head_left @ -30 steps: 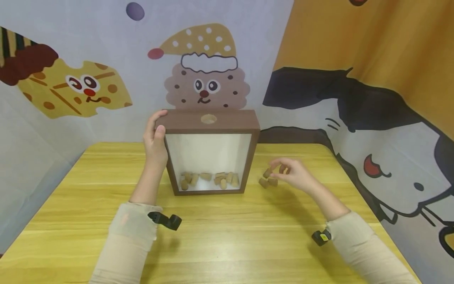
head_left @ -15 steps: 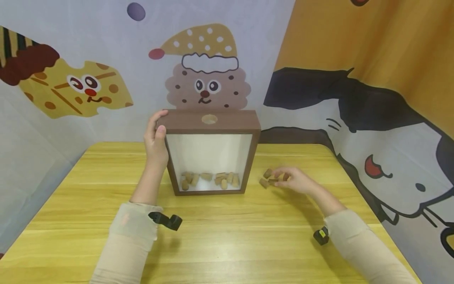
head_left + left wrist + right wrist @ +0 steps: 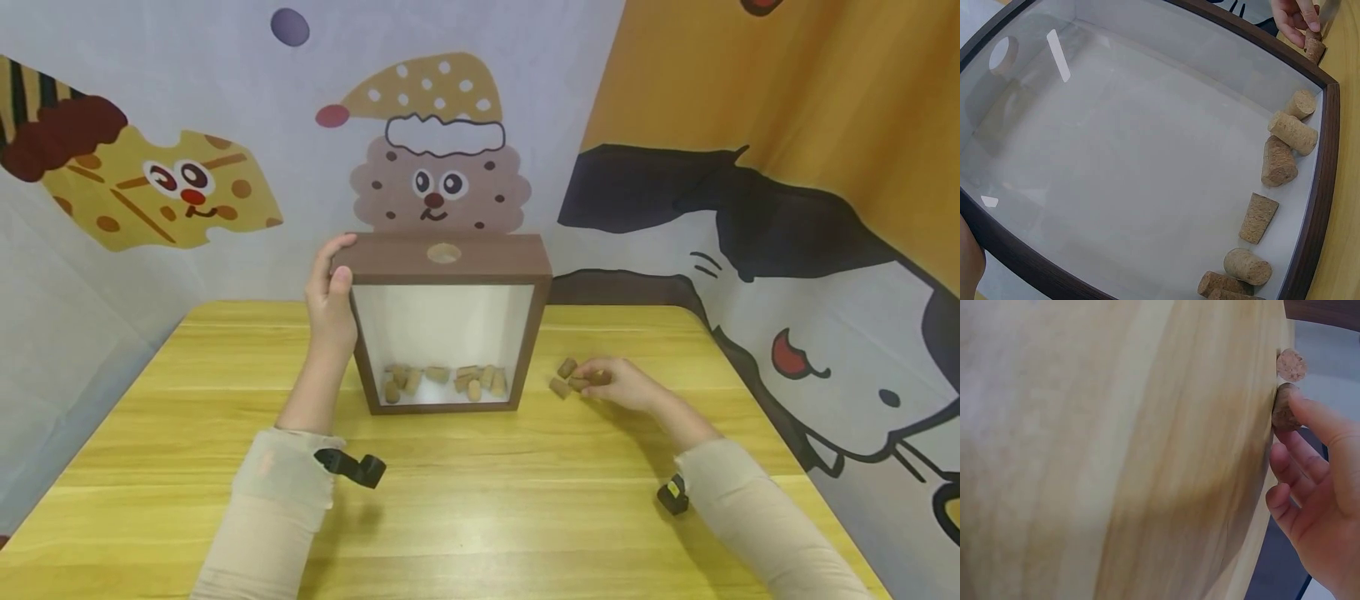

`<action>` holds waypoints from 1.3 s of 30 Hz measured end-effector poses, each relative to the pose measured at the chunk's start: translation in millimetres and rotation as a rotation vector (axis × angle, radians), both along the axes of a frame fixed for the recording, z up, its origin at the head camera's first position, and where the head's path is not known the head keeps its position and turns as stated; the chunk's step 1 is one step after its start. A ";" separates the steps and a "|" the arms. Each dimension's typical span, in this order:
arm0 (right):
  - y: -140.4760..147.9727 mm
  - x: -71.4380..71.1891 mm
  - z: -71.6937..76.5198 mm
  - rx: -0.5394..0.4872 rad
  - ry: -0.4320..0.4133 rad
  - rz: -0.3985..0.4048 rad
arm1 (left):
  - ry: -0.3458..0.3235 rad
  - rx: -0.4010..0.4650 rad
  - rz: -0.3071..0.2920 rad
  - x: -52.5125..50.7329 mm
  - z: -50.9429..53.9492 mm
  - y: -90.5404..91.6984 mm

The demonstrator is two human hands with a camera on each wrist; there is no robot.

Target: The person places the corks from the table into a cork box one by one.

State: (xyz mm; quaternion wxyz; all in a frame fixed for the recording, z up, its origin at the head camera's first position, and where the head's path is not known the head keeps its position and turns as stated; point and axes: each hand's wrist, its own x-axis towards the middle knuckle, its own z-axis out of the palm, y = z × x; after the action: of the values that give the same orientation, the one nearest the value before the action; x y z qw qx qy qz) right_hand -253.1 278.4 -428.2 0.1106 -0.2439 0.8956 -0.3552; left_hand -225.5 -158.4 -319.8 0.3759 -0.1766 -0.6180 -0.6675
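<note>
A brown-framed box (image 3: pixel 495 257) with a clear front and a round hole in its top stands upright on the table. My left hand (image 3: pixel 330 312) grips its upper left corner, thumb at the front edge. Several corks (image 3: pixel 1277 161) lie along the bottom inside. To the right of the box, my right hand (image 3: pixel 622 385) pinches a cork (image 3: pixel 1286 411) between thumb and fingers, at the tabletop. Two more corks lie close by, one farther back (image 3: pixel 567 367) and one nearer the box (image 3: pixel 559 387).
The yellow wood-grain table (image 3: pixel 465 500) extends around the box. Behind it hangs a cloth with cartoon figures (image 3: pixel 438 183), and an orange section (image 3: pixel 810 83) is at the right. Each sleeve carries a small black wrist camera (image 3: pixel 352 467).
My right hand has shifted from the rear cork to the front right one of the small group, lowering and closing its fingertips on it. The left hand and box stay put.
</note>
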 end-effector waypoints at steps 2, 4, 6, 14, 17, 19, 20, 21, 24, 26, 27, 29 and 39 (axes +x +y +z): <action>0.1 0.4 -0.8 -0.002 0.000 -0.003 | -0.001 -0.002 0.005 0.1 -0.4 0.0; 0.6 0.9 -1.4 -0.006 0.004 -0.004 | 0.000 -0.006 0.007 -0.1 -0.6 0.1; 1.2 1.8 -1.9 -0.009 0.008 -0.003 | 0.003 -0.008 0.007 -0.1 -0.4 0.5; 7.7 7.8 -2.5 -0.010 0.103 -0.014 | 0.013 -0.023 0.016 0.0 2.0 2.0; 8.4 11.0 0.3 -0.019 0.135 -0.039 | 0.005 -0.027 0.021 0.9 2.8 1.9; 7.6 13.9 4.3 -0.031 0.141 -0.053 | 0.001 -0.026 0.021 1.3 2.9 1.5; 7.1 15.3 6.2 -0.035 0.145 -0.059 | 0.000 -0.025 0.019 1.5 2.9 1.3; 6.1 16.9 8.7 -0.040 0.148 -0.065 | -0.002 -0.025 0.019 1.5 2.8 1.0; 2.4 22.6 17.4 -0.060 0.152 -0.072 | -0.001 -0.025 0.017 1.3 2.2 0.3; -0.8 26.5 23.4 -0.074 0.159 -0.077 | 0.000 -0.028 0.018 1.1 1.9 0.0; -2.6 28.4 26.5 -0.080 0.164 -0.080 | 0.001 -0.029 0.020 0.9 1.7 0.0; -6.8 32.8 33.3 -0.092 0.175 -0.084 | 0.004 -0.030 0.023 0.7 1.7 0.0; -31.7 52.8 64.9 -0.163 0.326 -0.071 | 0.005 -0.039 0.035 2.3 2.3 0.8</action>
State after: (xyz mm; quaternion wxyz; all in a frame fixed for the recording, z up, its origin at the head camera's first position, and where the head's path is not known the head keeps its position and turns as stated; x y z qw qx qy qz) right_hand -200.3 246.6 -363.3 -0.0687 -0.2744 0.8779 -0.3863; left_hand -223.1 -157.7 -317.6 0.3853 -0.1747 -0.6330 -0.6483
